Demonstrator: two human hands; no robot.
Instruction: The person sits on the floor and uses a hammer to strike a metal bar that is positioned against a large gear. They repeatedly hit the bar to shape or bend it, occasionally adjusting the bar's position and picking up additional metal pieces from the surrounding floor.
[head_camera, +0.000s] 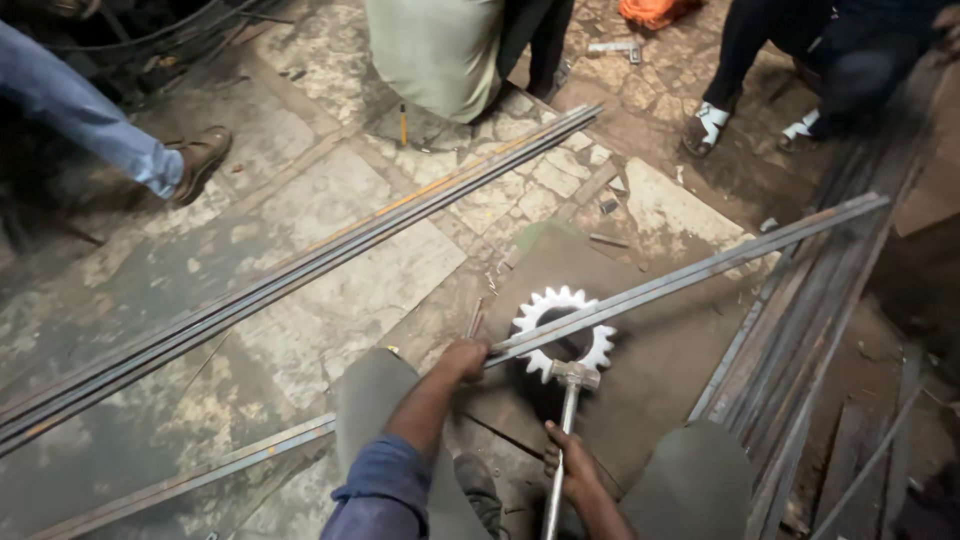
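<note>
While left-hand fingers (468, 358) clamp the steel strip (690, 274), right-hand fingers (560, 462) grip the hammer (566, 420).

The left hand (466, 359) is stretched forward and slightly inward, fingers curled shut in a fist-like grip, knuckles up. Its forearm is bare, with a blue sleeve pushed up near the elbow. The right hand (572, 466) sits nearer the body, behind and to the right of the left, fingers wrapped closed, its forearm angling back toward the lower right.
</note>
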